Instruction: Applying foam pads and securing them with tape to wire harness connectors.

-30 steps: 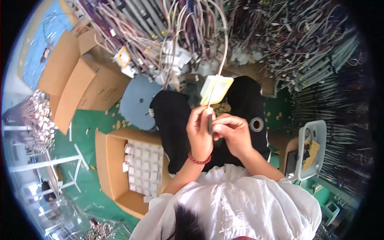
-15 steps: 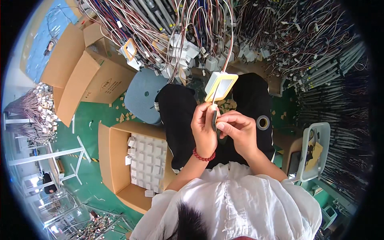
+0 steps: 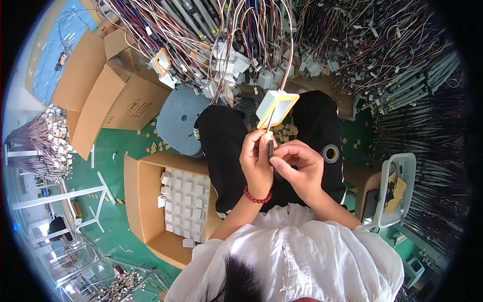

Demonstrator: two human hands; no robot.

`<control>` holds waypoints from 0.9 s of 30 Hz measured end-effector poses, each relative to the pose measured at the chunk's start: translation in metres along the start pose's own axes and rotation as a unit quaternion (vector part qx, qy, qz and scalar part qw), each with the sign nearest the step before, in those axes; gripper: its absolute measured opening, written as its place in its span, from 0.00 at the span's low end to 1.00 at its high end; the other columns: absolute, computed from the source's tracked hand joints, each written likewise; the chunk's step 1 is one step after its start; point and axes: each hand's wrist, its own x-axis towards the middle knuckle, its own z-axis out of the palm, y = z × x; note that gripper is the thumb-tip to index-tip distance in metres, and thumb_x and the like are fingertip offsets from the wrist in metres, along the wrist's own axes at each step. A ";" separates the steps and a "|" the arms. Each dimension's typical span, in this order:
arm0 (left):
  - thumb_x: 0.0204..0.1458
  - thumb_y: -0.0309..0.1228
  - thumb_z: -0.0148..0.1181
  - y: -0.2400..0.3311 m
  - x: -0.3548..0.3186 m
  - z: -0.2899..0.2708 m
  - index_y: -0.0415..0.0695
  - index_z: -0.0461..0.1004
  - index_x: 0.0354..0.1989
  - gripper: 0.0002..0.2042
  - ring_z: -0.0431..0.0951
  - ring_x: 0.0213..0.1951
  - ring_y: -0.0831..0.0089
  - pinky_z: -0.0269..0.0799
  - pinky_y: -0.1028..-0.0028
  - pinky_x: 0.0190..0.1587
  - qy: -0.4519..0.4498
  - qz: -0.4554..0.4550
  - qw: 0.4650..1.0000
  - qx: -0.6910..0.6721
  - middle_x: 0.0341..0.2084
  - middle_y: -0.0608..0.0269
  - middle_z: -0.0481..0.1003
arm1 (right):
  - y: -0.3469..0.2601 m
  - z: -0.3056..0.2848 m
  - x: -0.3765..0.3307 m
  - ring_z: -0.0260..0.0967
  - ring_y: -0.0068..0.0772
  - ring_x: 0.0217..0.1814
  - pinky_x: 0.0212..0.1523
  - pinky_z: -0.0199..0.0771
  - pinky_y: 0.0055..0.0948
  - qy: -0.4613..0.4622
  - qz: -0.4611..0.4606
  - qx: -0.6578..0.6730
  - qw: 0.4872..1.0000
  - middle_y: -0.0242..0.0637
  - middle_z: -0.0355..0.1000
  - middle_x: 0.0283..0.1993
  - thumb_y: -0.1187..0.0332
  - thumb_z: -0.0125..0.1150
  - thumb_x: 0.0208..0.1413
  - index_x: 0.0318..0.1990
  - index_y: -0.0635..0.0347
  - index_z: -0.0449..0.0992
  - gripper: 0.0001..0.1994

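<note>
Two bare hands at work here, fingertips close together: the left hand (image 3: 257, 166) has thumb and index pinched on a thin wire (image 3: 270, 124) by a small pale piece (image 3: 270, 135), and the right hand (image 3: 300, 163) grips the lower end of a short black strip (image 3: 271, 148) between thumb and index. Can't really make out what the tucked-under fingers are doing. Just above the left fingertips there's a white square housing (image 3: 278, 108) with a yellow rim, tilted, a cable (image 3: 291, 50) running up from its top. Red bead bracelet (image 3: 257, 196) on the left wrist, tape roll (image 3: 330, 154) by the right thigh. Further out: open carton (image 3: 136, 201) of white blocks (image 3: 183, 204) on the left, blue stool (image 3: 182, 118) behind it, clear bin (image 3: 408, 191) on the right, tons of wires (image 3: 402, 45) up top.
</note>
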 end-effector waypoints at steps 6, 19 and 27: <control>0.61 0.26 0.48 -0.003 0.000 -0.004 0.37 0.68 0.40 0.06 0.67 0.30 0.83 0.66 0.82 0.34 0.005 0.004 1.000 0.004 0.29 0.66 0.70 | -0.006 0.001 0.002 0.70 0.18 0.33 0.32 0.73 0.17 -0.018 0.057 0.038 0.998 0.33 0.71 0.35 0.76 0.64 0.50 0.34 0.68 0.76 0.05; 0.61 0.28 0.49 -0.009 0.001 -0.009 0.38 0.69 0.41 0.06 0.69 0.30 0.84 0.67 0.83 0.34 0.004 -0.059 0.995 -0.081 0.29 0.67 0.72 | -0.002 -0.004 0.009 0.52 0.13 0.21 0.23 0.58 0.19 -0.042 0.264 0.277 0.923 0.25 0.64 0.24 0.69 0.61 0.55 0.33 0.62 0.74 0.06; 0.62 0.30 0.48 -0.006 0.004 -0.009 0.38 0.69 0.41 0.08 0.69 0.33 0.83 0.67 0.81 0.37 -0.015 -0.058 0.997 -0.037 0.34 0.66 0.73 | 0.000 0.000 0.004 0.55 0.13 0.21 0.22 0.59 0.17 0.016 0.195 0.230 0.953 0.24 0.65 0.25 0.71 0.59 0.55 0.33 0.62 0.73 0.05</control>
